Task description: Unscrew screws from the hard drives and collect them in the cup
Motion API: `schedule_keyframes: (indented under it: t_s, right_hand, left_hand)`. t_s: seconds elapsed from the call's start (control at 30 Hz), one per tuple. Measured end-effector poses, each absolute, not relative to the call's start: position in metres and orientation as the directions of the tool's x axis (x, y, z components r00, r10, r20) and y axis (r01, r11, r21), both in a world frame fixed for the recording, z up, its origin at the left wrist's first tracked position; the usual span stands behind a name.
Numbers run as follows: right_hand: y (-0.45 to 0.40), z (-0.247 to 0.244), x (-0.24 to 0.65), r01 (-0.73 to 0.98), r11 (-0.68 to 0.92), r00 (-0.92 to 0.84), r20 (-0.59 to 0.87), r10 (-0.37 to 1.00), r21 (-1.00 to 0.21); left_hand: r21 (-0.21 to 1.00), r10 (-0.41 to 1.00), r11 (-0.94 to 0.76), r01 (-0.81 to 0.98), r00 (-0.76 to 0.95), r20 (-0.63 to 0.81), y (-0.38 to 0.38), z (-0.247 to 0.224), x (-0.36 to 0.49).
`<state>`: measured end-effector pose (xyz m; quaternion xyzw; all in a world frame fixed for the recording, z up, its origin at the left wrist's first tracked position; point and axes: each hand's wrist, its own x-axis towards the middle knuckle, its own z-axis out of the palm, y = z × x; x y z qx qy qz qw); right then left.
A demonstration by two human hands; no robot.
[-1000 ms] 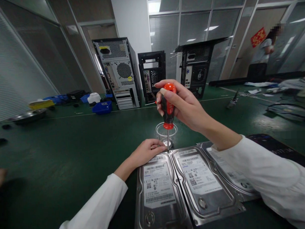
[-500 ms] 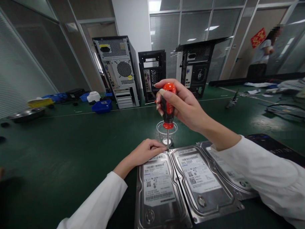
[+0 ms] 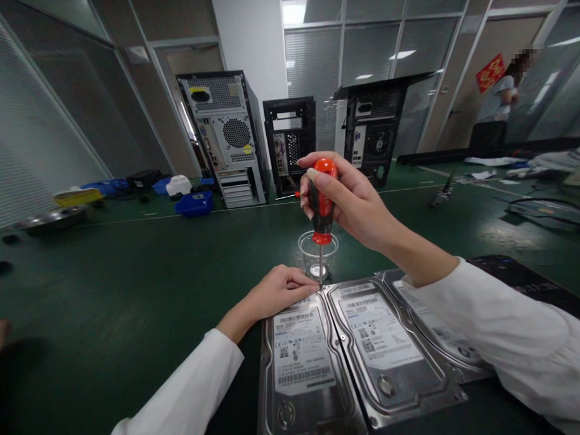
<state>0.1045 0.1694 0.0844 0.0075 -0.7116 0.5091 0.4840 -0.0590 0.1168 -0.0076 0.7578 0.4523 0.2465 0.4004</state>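
My right hand (image 3: 353, 199) is wrapped round the handle of a red and black screwdriver (image 3: 322, 207). Its shaft points straight down, with the tip at the upper right corner of the left hard drive (image 3: 304, 356). On that drive's far edge lies my left hand (image 3: 280, 291), fingers together beside the tip; whether they pinch anything small is hidden. A second hard drive (image 3: 382, 335) lies close alongside to the right, and a third (image 3: 446, 332) is partly covered by my right sleeve. Just behind the screwdriver shaft stands a clear plastic cup (image 3: 306, 245).
Three computer cases (image 3: 237, 134) stand at the back of the green table (image 3: 130, 286). Blue trays (image 3: 194, 204) and a metal bowl (image 3: 52, 217) are at the left back. Cables and papers lie at the right. A person (image 3: 498, 102) stands in the right background.
The screwdriver and my right hand have shifted very slightly to the right. My left hand stays on the drive's far edge, almost unmoved.
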Motion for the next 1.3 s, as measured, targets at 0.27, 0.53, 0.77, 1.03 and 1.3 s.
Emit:
schedule_keyframes:
  t_s: [0.27,0.53,0.77,1.03,1.3]
  right_hand:
    - [0.169,0.084,0.104,-0.500,0.483,-0.524,0.695,0.492,-0.719]
    - [0.162,0.089,0.101,-0.461,0.495,-0.513,0.676,0.529,-0.737]
    - [0.169,0.090,0.102,-0.493,0.409,-0.581,0.641,0.502,-0.768]
    - [0.161,0.090,0.096,-0.453,0.482,-0.518,0.661,0.542,-0.750]
    - [0.165,0.092,0.096,-0.439,0.379,-0.552,0.578,0.601,-0.814]
  left_hand:
    - [0.809,0.878,-0.299,0.507,0.478,0.025,0.116,-0.006,-0.059]
    - [0.796,0.893,-0.313,0.517,0.446,0.061,0.118,-0.009,-0.061]
    - [0.806,0.906,-0.308,0.506,0.416,0.085,0.118,-0.011,-0.064]
    - [0.843,0.922,-0.248,0.477,0.383,0.054,0.121,-0.010,-0.060]
    - [0.925,0.931,-0.038,0.379,0.350,-0.105,0.121,-0.016,-0.059]
